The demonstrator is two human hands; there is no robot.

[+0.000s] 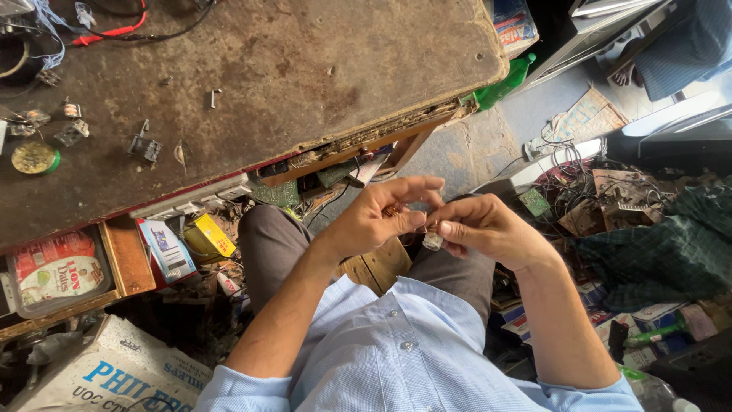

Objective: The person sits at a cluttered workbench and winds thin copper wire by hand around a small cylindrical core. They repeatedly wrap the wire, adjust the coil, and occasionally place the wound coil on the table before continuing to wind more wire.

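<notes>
My two hands meet over my lap, just below the workbench edge. My left hand (381,217) pinches a small brownish part (392,208) between thumb and fingers. My right hand (488,226) grips a small pale cylindrical component (433,241) that hangs under its fingertips. The fingertips of both hands touch, and the join between the two pieces is hidden. I am seated, in a light blue shirt and grey trousers.
A worn brown workbench (290,76) fills the top left, with small metal parts (145,146), a screw (214,97) and red and black wires (114,30). Open drawers and boxes (168,248) sit beneath. Tangled wires and circuit boards (587,198) crowd the floor at right; a green bottle (503,84) stands by the bench corner.
</notes>
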